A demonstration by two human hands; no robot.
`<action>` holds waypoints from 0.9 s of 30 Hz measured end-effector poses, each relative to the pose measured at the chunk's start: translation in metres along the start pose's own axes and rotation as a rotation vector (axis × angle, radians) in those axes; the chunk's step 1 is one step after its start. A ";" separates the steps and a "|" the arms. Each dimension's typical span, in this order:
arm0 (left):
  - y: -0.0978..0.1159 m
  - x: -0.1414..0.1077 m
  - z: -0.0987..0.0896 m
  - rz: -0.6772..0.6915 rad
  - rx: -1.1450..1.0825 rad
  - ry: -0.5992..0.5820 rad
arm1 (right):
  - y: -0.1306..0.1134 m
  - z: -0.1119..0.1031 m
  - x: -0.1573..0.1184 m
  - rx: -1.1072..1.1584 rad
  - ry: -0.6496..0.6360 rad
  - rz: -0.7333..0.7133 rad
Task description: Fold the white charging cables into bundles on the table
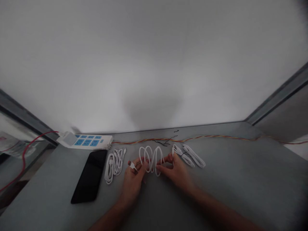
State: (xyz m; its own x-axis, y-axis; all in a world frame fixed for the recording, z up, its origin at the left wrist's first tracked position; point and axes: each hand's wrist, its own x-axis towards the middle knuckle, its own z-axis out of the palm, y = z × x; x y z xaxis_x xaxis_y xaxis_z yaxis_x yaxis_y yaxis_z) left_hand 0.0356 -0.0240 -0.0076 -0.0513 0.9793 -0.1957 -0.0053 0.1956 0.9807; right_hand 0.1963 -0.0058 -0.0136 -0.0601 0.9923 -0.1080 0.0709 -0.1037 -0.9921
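A white cable (151,159) hangs in several loops between my left hand (132,181) and my right hand (174,170). My left hand pinches the cable near its white plug (131,165), which has a red mark. My right hand holds another stretch of the same cable, with a small white connector (172,151) standing up at its fingertips. A coiled white cable (114,165) lies just left of my left hand. Another bundled white cable (190,155) lies just beyond my right hand.
A black smartphone (89,176) lies face up on the grey table (228,173) at left. Behind it stands a white power strip (84,141) with blue sockets. A twisted multicoloured wire (204,137) runs along the back edge, near thin black wires (166,141). A red cable (25,157) hangs off the left side.
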 end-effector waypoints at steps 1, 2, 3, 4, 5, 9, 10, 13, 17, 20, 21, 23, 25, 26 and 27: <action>0.001 -0.001 0.000 0.007 0.014 -0.003 | 0.001 0.000 0.000 0.006 -0.007 0.006; 0.002 -0.001 0.001 0.011 0.025 -0.005 | 0.002 0.001 -0.001 0.012 -0.015 0.012; 0.002 -0.001 0.001 0.011 0.025 -0.005 | 0.002 0.001 -0.001 0.020 -0.018 0.020; 0.001 -0.001 0.001 0.007 0.018 0.000 | 0.003 0.001 -0.001 0.025 -0.017 0.027; 0.001 -0.001 0.001 -0.001 0.004 0.001 | 0.003 0.001 -0.001 0.025 -0.012 0.036; -0.004 0.002 0.001 -0.028 -0.071 0.019 | 0.001 -0.001 0.001 0.027 0.018 0.049; -0.004 0.003 0.000 -0.035 -0.080 0.026 | -0.001 -0.002 0.002 0.033 0.028 0.048; -0.002 0.004 -0.001 -0.066 -0.108 0.053 | -0.006 -0.004 0.004 0.038 0.088 0.059; 0.003 0.004 0.000 -0.083 -0.121 0.051 | -0.010 -0.005 0.006 0.068 0.139 0.057; 0.004 0.003 0.001 -0.077 -0.068 0.041 | -0.009 -0.005 0.006 0.080 0.118 0.034; 0.004 0.003 0.001 -0.071 -0.055 0.043 | -0.008 -0.005 0.006 0.076 0.109 0.030; 0.003 0.003 0.001 -0.063 -0.042 0.051 | -0.007 -0.005 0.007 0.066 0.100 0.025; 0.003 0.004 0.001 -0.059 -0.042 0.054 | -0.006 -0.006 0.007 0.053 0.109 0.027; 0.003 0.004 0.000 -0.056 -0.042 0.052 | -0.006 -0.006 0.007 0.047 0.117 0.029; 0.002 0.005 0.000 -0.050 -0.044 0.048 | -0.006 -0.007 0.008 0.044 0.124 0.028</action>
State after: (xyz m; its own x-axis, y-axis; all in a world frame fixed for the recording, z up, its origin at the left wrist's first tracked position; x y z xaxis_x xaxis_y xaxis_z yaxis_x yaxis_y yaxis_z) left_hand 0.0353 -0.0191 -0.0062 -0.0978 0.9645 -0.2455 -0.0530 0.2413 0.9690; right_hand 0.2024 0.0028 -0.0082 0.0648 0.9894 -0.1300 0.0268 -0.1319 -0.9909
